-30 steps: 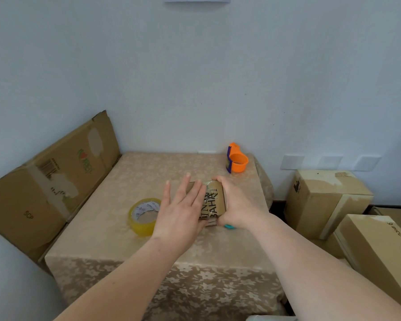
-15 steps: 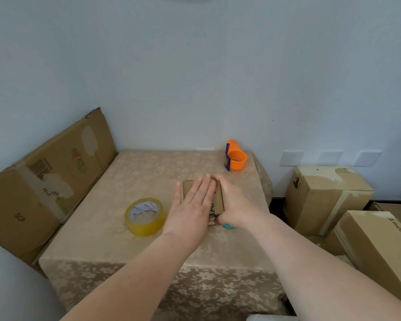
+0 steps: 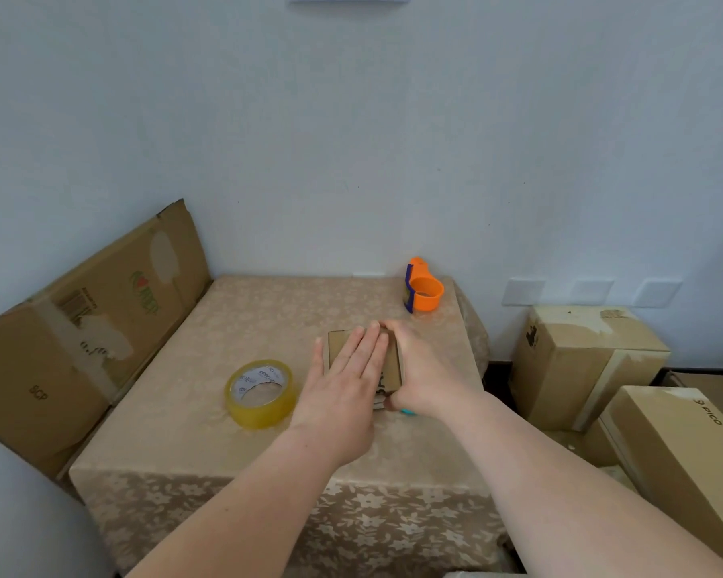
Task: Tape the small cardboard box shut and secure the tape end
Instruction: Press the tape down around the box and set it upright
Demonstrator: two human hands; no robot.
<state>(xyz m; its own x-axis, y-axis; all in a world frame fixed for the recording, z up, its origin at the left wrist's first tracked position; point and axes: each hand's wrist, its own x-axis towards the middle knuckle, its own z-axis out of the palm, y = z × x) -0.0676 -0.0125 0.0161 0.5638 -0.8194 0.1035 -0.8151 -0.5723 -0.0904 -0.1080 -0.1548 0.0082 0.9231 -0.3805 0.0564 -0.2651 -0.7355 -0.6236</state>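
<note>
- Small cardboard box [image 3: 338, 346]: on the worktop [image 3: 268, 319], centre-right. It is mostly hidden under both your grips. Only the far-left corner and a strip of printed top show.
- Head view, left grip [image 3: 343, 394]: flat, palm down, fingers straight and close together. It presses on the box top and holds nothing.
- Head view, right grip [image 3: 422, 377]: curled round the box's right side, fingertips at the far edge, thumb at the near edge. It clamps the box.
- Tape on the box: cannot tell if a strip is laid, as clear film does not show here.
- Step, judged: you are likely pressing the top shut or smoothing tape down while the right grip steadies the box.
- Handling, judged: light, thin card, stiff enough but it will dent under a hard press. It probably slides on the cloth, so hold the side walls and press along the seam, not mid-panel.
- Tape roll [image 3: 264, 415]: lies flat just beside your left grip, apart from the box. Its loose end is not visible.
- Orange dispenser [image 3: 424, 292]: far right corner of the worktop, well apart from the box.
- Teal item [image 3: 408, 412]: peeks out under the right grip, cannot identify.
- Flattened carton [image 3: 80, 340] leans at the left; closed cartons [image 3: 577, 360] stand on the floor at the right.
</note>
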